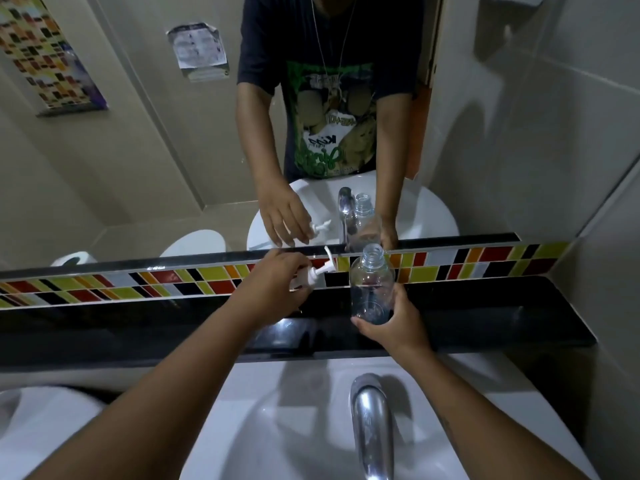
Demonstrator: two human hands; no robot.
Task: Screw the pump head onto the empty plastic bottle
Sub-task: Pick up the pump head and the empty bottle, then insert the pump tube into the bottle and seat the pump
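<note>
A clear, empty plastic bottle [371,282] stands upright over the black ledge [502,313], its threaded neck open at the top. My right hand [391,329] grips its lower part from the right. The white pump head [320,270] lies tilted, nozzle pointing up and right, just left of the bottle's neck and apart from it. My left hand [273,284] is closed around its lower end, hiding the collar and any tube below.
A chrome faucet [370,424] rises over the white sink [263,427] below my arms. A coloured tile strip [138,282] and a mirror [121,150] back the ledge. A tiled wall [571,150] closes the right side. A toilet rim [34,420] shows at the lower left.
</note>
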